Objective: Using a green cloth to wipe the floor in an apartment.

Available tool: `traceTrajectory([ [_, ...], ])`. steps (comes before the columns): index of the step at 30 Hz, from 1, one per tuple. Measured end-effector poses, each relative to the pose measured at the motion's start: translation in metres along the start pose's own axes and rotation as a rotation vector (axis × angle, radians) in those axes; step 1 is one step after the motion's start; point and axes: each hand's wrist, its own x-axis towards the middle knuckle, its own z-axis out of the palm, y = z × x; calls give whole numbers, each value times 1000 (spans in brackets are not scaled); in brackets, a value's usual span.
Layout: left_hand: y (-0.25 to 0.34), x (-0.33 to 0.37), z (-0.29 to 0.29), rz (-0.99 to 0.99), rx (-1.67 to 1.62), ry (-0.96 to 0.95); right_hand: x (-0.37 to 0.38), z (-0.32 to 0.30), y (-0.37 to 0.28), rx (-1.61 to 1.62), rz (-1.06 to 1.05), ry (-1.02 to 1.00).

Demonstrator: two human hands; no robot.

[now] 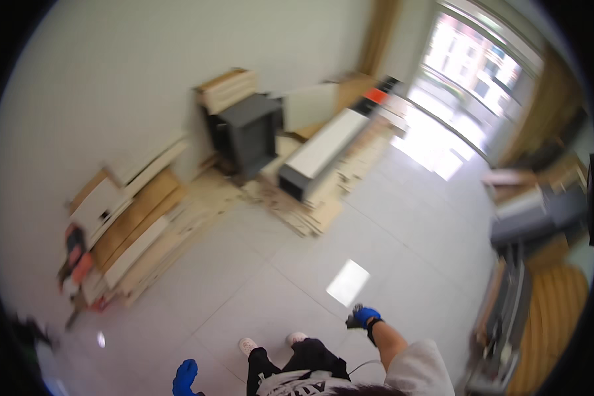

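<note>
My left hand (185,377), in a blue glove, shows at the lower edge beside my legs. Its fingers are too smeared to read, and no object can be made out in it. Farther right and forward, my right hand (365,316) is in a blue glove with dark finger parts. Its fingers look curled, and whether the dark shape at them is glove or a held thing cannot be told. A black band (372,329) circles the right wrist. Both hands are above the tiled floor (257,290), apart from the furniture pieces.
Wooden panels (138,224) and red-and-black tools (79,257) lie at left. Along the wall stand a dark grey cabinet box (251,132) and a long white-and-grey piece (327,148) on boards. More grey panels (541,214) and a tan ribbed piece (554,323) are at right. A glass door (472,72) is far right.
</note>
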Motion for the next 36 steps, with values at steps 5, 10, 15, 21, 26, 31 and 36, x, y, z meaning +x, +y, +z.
traceTrajectory([
  [5,89,101,-56,59,187,-251,-158,11,-11,125,239,167],
  [10,172,141,-65,584,241,46,-262,144,-33,227,357,-159],
  [15,159,142,-72,409,312,-193,-309,169,-115,111,138,-353],
  [21,145,128,-68,283,164,-382,-287,270,-89,53,135,-284],
  [26,158,128,-82,305,182,-356,-236,211,-107,-58,33,-55],
  [31,155,130,-104,308,209,-285,-236,55,-189,-9,189,76],
  [36,108,167,-88,313,213,-250,-239,39,-204,-408,-135,44],
])
